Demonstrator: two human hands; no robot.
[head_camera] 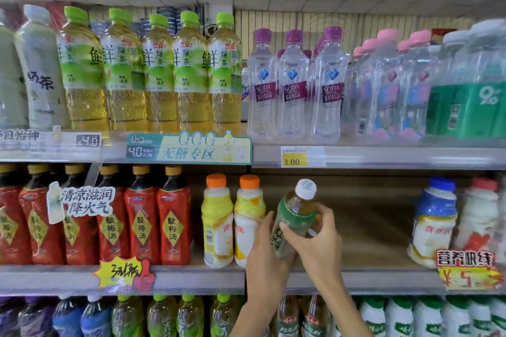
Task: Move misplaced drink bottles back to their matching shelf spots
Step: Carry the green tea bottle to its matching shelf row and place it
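Grey metal shelf [383,280], middle tier, is taken as the reference. A bare stretch of its wooden backing is seen at centre-right. Left of that gap, red bottles [142,216] are ranged, then two yellow bottles [217,221] with orange caps. Right of the gap, a blue-capped bottle [434,221] is stood. Before the gap, just beside the yellow bottles, a green-labelled bottle [294,216] with a white cap is held tilted, clear of the shelf. The left hand [267,257] is clasped round its lower body; the right hand [319,243] is closed on its middle.
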